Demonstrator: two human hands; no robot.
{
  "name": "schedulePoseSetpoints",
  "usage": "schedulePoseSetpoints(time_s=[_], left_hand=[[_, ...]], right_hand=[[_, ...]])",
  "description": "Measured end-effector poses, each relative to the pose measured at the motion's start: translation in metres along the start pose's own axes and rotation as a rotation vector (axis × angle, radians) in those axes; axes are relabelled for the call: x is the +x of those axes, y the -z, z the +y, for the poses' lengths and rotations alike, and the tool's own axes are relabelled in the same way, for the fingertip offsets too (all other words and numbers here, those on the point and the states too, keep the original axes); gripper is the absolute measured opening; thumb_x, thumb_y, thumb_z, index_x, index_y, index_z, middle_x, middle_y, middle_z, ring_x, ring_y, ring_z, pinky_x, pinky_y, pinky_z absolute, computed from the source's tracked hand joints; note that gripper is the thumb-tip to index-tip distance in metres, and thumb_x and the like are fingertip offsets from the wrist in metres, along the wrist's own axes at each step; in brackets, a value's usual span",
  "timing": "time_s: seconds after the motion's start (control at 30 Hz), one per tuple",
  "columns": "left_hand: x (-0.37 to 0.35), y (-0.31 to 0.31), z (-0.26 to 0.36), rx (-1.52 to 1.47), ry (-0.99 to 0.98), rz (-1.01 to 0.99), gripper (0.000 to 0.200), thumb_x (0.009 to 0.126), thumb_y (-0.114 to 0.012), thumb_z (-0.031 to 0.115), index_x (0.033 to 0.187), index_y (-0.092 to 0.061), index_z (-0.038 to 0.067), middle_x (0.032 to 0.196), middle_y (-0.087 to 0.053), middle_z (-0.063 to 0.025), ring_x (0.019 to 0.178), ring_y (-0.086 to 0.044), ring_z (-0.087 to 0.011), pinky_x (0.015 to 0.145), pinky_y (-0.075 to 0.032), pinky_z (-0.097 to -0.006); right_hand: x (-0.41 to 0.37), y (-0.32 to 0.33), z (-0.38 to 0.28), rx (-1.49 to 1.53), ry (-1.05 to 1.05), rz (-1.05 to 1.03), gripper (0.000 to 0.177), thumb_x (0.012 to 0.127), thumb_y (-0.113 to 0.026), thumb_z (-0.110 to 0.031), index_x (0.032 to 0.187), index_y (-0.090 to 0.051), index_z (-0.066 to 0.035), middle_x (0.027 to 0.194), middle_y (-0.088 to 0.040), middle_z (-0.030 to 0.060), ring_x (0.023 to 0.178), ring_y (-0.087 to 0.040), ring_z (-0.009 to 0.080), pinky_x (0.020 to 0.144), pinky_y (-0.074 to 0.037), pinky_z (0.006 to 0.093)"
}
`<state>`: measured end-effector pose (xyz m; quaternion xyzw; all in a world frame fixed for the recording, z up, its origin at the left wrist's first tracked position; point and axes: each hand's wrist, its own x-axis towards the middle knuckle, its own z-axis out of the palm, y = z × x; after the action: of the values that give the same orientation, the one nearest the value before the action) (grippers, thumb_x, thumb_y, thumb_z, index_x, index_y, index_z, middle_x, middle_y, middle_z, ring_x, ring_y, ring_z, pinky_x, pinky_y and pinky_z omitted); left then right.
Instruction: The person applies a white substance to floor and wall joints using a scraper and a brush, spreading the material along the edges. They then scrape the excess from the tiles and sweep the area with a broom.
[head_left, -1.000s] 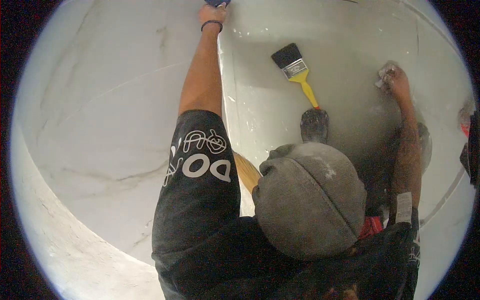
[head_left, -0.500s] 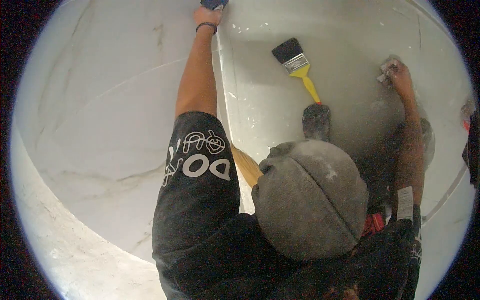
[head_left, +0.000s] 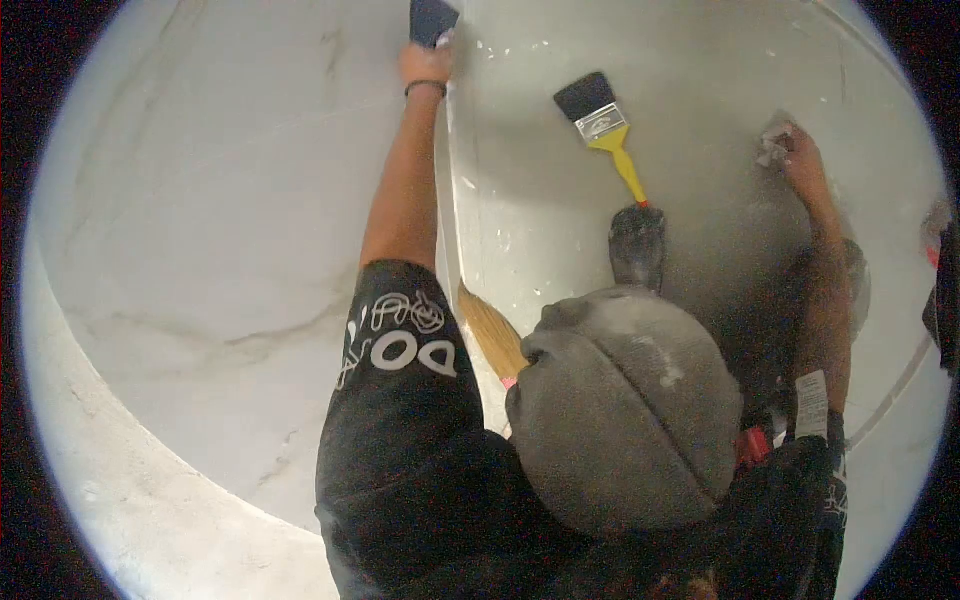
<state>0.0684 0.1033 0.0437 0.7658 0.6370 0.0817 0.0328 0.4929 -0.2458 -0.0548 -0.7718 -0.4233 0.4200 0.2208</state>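
Note:
At the top, my left hand (head_left: 427, 66) grips a dark blue flat scraper (head_left: 433, 22), whose blade lies over the seam beside the white marbled tile (head_left: 200, 250). Across on the right, my right hand (head_left: 800, 155) is closed around a crumpled whitish rag or piece of plastic (head_left: 775, 145), held against the greyish floor (head_left: 540, 190). Between both arms lies a wide paintbrush (head_left: 605, 125) with black bristles and a yellow handle. The handle's end meets a dusty dark shoe (head_left: 637, 240).
A grey dusty cap (head_left: 630, 410) covers the lower middle. Straw broom bristles (head_left: 490, 330) show beside the left sleeve. White crumbs dot the floor along the tile edge. At the far right are dark clothing (head_left: 942, 300) and part of another person. A pale curved strip (head_left: 170, 500) borders the tile.
My left hand has drawn back a little towards me with the scraper, so more of its blade shows. My right hand stays almost in place.

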Motion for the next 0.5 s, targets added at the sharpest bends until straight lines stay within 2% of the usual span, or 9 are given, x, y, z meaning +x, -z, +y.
schedulePoseSetpoints(time_s=[0.03,0.07,0.1,0.13,0.17,0.23,0.33,0.43,0.5], left_hand=[[-0.002,0.005,-0.004,0.009,0.013,0.012,0.033,0.067,-0.068,0.029,0.071,-0.062,-0.003,0.071,-0.061,-0.0225,0.068,-0.061,-0.0359,0.059,-0.048,-0.0416],[0.009,-0.006,-0.017,0.011,0.018,0.017,0.033,0.067,-0.068,0.029,0.071,-0.062,-0.003,0.071,-0.061,-0.0225,0.068,-0.061,-0.0359,0.059,-0.048,-0.0416],[0.029,-0.021,-0.026,0.094,-0.114,0.015,0.033,0.067,-0.067,0.03,0.072,-0.063,-0.002,0.072,-0.061,-0.022,0.069,-0.061,-0.0361,0.061,-0.048,-0.0417],[0.039,-0.022,-0.018,0.175,-0.252,0.011,0.034,0.068,-0.067,0.032,0.072,-0.063,-0.001,0.073,-0.062,-0.0215,0.071,-0.061,-0.0363,0.062,-0.048,-0.0417],[0.043,-0.024,-0.012,0.165,-0.264,0.014,0.034,0.068,-0.067,0.032,0.072,-0.063,-0.001,0.073,-0.062,-0.0215,0.071,-0.061,-0.0363,0.062,-0.048,-0.0417],[0.045,-0.029,-0.003,-0.115,-0.038,-0.049,0.041,0.069,-0.064,0.039,0.074,-0.064,-0.001,0.076,-0.063,-0.0205,0.075,-0.061,-0.0364,0.067,-0.048,-0.0423],[0.047,-0.022,0.005,0.104,-0.137,0.004,0.038,0.068,-0.066,0.036,0.077,-0.064,-0.001,0.077,-0.063,-0.0198,0.076,-0.061,-0.0365,0.068,-0.048,-0.0409],[0.045,-0.016,0.006,0.098,-0.106,-0.006,0.035,0.066,-0.069,0.031,0.076,-0.064,-0.001,0.076,-0.063,-0.0202,0.073,-0.062,-0.0367,0.065,-0.049,-0.0401],[0.058,-0.039,-0.016,0.103,-0.028,-0.006,0.034,0.066,-0.069,0.032,0.078,-0.064,0.0,0.077,-0.064,-0.0193,0.076,-0.062,-0.0352,0.067,-0.05,-0.04]], right_hand=[[-0.001,-0.003,0.0,-0.002,0.005,-0.008,0.029,0.075,-0.06,-0.021,0.097,-0.058,-0.003,0.096,-0.061,0.0159,0.09,-0.059,0.0297,0.079,-0.046,0.0377],[0.001,-0.002,0.0,-0.052,0.091,0.027,0.02,0.077,-0.057,-0.013,0.093,-0.057,-0.002,0.088,-0.06,0.0116,0.081,-0.058,0.0231,0.072,-0.047,0.0337],[0.003,0.001,0.0,-0.104,0.176,0.071,0.012,0.079,-0.054,-0.005,0.09,-0.056,0.0,0.08,-0.059,0.0074,0.072,-0.058,0.0164,0.066,-0.048,0.0297],[0.005,0.001,0.002,-0.106,0.175,0.084,0.012,0.079,-0.054,-0.005,0.09,-0.056,0.0,0.08,-0.059,0.0074,0.072,-0.058,0.0164,0.066,-0.048,0.0297],[0.006,-0.001,0.005,-0.049,0.073,0.115,0.014,0.079,-0.055,-0.008,0.09,-0.057,0.0,0.082,-0.06,0.009,0.073,-0.059,0.0184,0.067,-0.048,0.0302],[0.003,0.001,0.015,0.008,-0.044,0.155,0.017,0.078,-0.056,-0.011,0.091,-0.057,0.0,0.083,-0.061,0.0106,0.074,-0.059,0.0205,0.069,-0.047,0.0307],[0.008,-0.002,0.016,-0.186,0.108,0.207,0.024,0.076,-0.058,-0.017,0.092,-0.058,0.0,0.088,-0.061,0.0139,0.079,-0.059,0.027,0.073,-0.046,0.0335],[0.01,0.005,0.009,-0.301,0.193,0.048,0.025,0.072,-0.056,-0.019,0.09,-0.061,-0.003,0.088,-0.062,0.0159,0.083,-0.06,0.0309,0.075,-0.045,0.0386],[-0.002,0.009,-0.02,-0.055,-0.056,0.117,0.024,0.072,-0.058,-0.019,0.088,-0.061,-0.002,0.083,-0.062,0.0152,0.081,-0.06,0.0287,0.073,-0.046,0.0375]])
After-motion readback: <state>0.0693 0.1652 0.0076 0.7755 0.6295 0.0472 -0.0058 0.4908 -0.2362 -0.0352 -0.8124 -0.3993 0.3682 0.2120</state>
